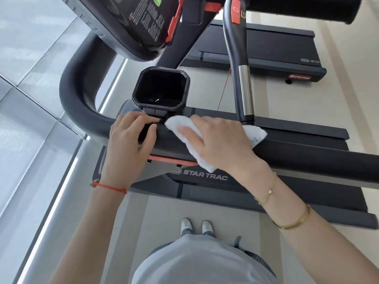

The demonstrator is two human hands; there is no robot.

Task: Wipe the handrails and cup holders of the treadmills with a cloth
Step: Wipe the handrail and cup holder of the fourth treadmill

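Observation:
A thick black handrail (297,154) runs across the middle and curves up at the left. A black square cup holder (161,88) is mounted just behind it and looks empty. My left hand (128,144) grips the handrail right below the cup holder's bracket. My right hand (217,140) lies flat on a folded white cloth (185,125), pressing it onto the rail just right of the left hand. One corner of the cloth sticks out past my wrist.
The treadmill console (131,23) hangs above at the top left. A grey upright bar with a chrome grip (245,89) rises right of the cup holder. A second treadmill deck (266,48) lies beyond. A window wall runs along the left.

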